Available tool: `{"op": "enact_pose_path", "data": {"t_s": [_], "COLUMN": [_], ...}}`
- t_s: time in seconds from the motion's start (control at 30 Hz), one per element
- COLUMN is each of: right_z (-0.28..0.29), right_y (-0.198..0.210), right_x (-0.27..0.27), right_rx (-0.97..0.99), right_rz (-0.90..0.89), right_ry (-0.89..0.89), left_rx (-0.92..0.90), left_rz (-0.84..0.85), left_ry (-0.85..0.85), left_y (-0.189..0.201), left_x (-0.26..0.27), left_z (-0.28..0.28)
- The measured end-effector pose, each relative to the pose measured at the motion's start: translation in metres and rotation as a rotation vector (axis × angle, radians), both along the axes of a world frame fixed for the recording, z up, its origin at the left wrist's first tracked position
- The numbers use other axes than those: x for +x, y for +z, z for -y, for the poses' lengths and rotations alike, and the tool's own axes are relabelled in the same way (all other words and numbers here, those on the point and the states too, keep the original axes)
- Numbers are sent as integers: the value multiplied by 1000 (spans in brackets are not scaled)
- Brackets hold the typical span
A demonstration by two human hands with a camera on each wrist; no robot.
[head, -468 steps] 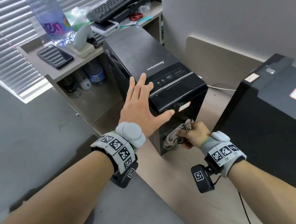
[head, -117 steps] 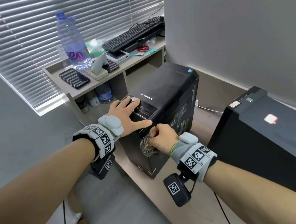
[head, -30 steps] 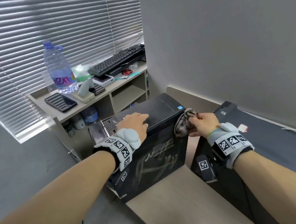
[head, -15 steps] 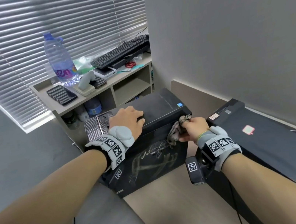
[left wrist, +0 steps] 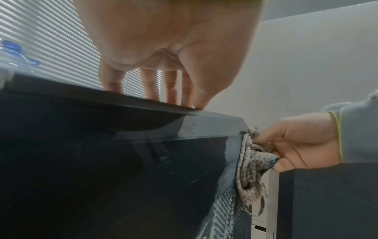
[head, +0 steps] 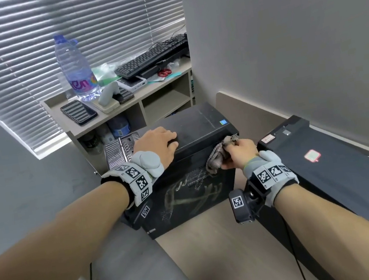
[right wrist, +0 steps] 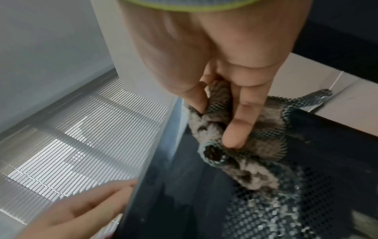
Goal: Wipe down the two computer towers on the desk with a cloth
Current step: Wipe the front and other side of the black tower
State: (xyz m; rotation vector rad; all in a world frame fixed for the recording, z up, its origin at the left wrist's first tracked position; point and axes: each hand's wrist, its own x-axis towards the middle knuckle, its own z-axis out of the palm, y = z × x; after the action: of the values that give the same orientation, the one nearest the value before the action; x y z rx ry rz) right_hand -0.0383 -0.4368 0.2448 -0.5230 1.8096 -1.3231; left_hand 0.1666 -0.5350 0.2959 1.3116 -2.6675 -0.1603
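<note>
- While the left hand lies flat on top of the near tower, fingers straight and gripping nothing, the right hand presses a bunched cloth against the tower's upper side edge.
- Seen from the right wrist camera, the thumb and forefinger are curled round the cloth, pinching it into a wad above the perforated vent of the side panel.
- Both towers stand on the desk: the near one at the desk's far left corner, the second tower just to its right, close to the wall, with a gap between them.
- Judged by its look, the cloth is soft, light and knitted; it will fold to any shape and is best held bunched in the fingers, as it is here, so a broad pad meets the panel.
- Judged likewise, the near tower is heavy, stiff and smooth-sided. It should not slide easily, yet a flat palm on the lid seems the sensible place to steady it.
- Smears and dust streaks show on the side panel, so this face looks unfinished. The vent holes may snag loose threads.
- No wiping marks are visible on the second tower, and its red sticker shows on top.
</note>
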Motion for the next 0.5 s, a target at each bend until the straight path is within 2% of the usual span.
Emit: {"op": "enact_pose_path", "data": {"t_s": [0.17, 0.37, 0.43, 0.5], "right_z": [0, 9, 6, 1], "right_y": [1, -15, -7, 2], "right_x": [15, 78, 72, 48], "right_rx": [-17, 83, 50, -6], "right_rz": [-55, -180, -104, -55], "right_ry": [40, 261, 230, 116], "left_rx": [0, -1, 12, 12], "left_rz": [1, -16, -19, -13], "left_ry": [-16, -34, -41, -37], "left_y": [-1, -5, -5, -4], "left_x": [5, 11, 12, 12], "left_z": [2, 4, 6, 7]}}
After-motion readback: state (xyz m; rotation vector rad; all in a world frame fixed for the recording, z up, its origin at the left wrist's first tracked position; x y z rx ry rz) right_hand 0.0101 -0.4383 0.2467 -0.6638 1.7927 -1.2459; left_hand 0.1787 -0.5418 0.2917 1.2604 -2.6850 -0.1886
